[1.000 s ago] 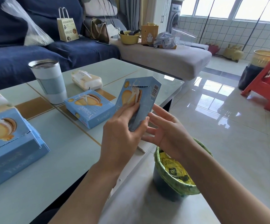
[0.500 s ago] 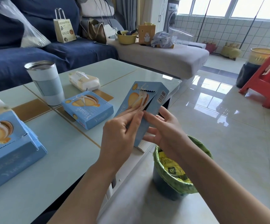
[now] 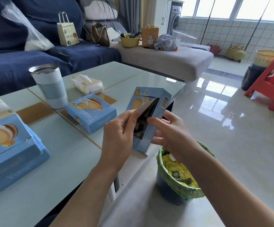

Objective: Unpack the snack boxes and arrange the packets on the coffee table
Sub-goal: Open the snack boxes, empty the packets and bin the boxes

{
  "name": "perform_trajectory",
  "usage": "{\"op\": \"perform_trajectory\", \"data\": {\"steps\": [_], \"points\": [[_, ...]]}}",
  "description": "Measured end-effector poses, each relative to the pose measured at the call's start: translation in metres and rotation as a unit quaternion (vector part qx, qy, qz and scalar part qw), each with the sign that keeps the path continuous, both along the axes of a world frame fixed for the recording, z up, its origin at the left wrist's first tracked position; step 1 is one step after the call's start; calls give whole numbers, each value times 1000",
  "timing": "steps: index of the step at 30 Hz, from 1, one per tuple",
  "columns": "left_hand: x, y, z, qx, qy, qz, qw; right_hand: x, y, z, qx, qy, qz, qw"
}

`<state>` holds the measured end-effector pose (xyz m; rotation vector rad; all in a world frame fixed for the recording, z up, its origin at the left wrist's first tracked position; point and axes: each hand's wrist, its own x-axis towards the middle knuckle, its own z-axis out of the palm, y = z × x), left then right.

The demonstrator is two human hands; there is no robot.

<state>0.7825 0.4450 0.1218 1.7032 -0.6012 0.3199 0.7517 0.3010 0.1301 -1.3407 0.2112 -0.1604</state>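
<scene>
Two hands on the box (image 3: 147, 118) over the worktop's (image 3: 70, 161) near right corner: left hand (image 3: 119, 136) pinches the flap (image 3: 145, 105), right hand (image 3: 170, 131) grips the side — peel steadily along the perforation, bracing firmly.

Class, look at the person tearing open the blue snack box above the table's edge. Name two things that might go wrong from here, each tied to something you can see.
1. The held snack box hangs at the coffee table edge, above the lined bin; packets slipping out of the torn opening could drop into it.
2. The left hand pinches the torn flap while the right hand steadies the box; a hard pull might rip the flap unevenly or break the grip.
</scene>
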Motion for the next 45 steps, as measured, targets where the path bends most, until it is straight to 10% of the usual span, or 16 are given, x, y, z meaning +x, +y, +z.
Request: {"op": "perform_trajectory", "data": {"steps": [10,24,30,34,45], "points": [[0,2,3,-37,-33,75,996,2,-1,-4,-1,16,-48,999],[33,17,-3,-175,178,136,959,3,-13,3,-54,53,-81,994],[33,14,-1,-290,400,34,869,4,-19,4,-29,35,-94,995],[21,17,0,-218,385,-34,896,5,-17,6,-29,31,-70,997],[-8,66,9,-357,420,-89,829,-1,26,22,-25,35,9,999]]}}
